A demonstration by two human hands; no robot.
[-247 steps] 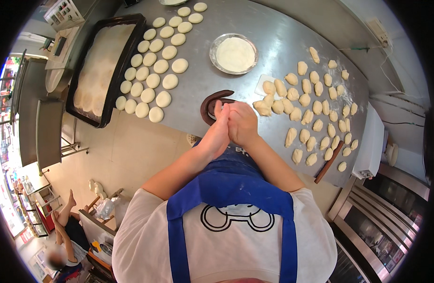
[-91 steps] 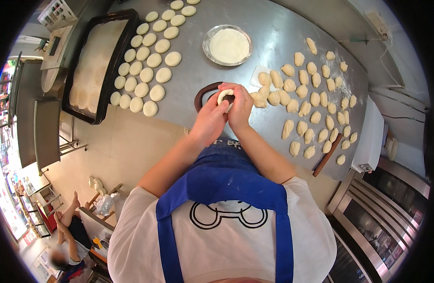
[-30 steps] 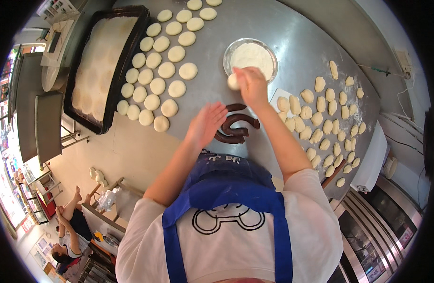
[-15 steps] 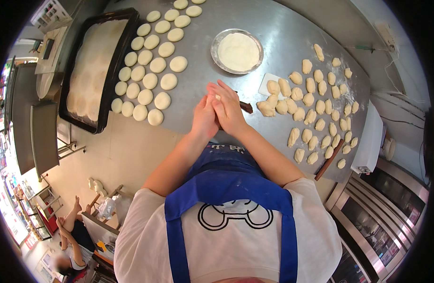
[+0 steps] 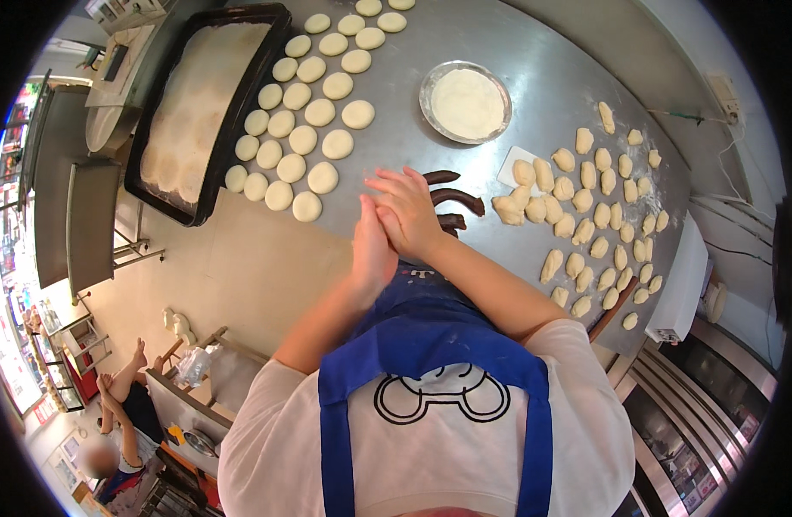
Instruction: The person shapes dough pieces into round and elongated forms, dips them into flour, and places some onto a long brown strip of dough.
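Bowl: I take this round metal bowl of white powder on the counter as my landmark.
Hands: I see the left hand and right hand nearer the body than the bowl and to its left, pressed together, right crossing over left; I cannot tell whether anything lies between the palms.
Dark strips: I count three ends showing beside the right hand, on the body side of the bowl; the rest is hidden.
Dough lumps: many pale ones spread to the bowl's right, a few by a flat white piece.
Dough rounds: smooth discs in rows left of the bowl.
Tray: a black tray, farther left of the bowl.
Stick: a brown stick, right of the bowl, near the body-side edge.
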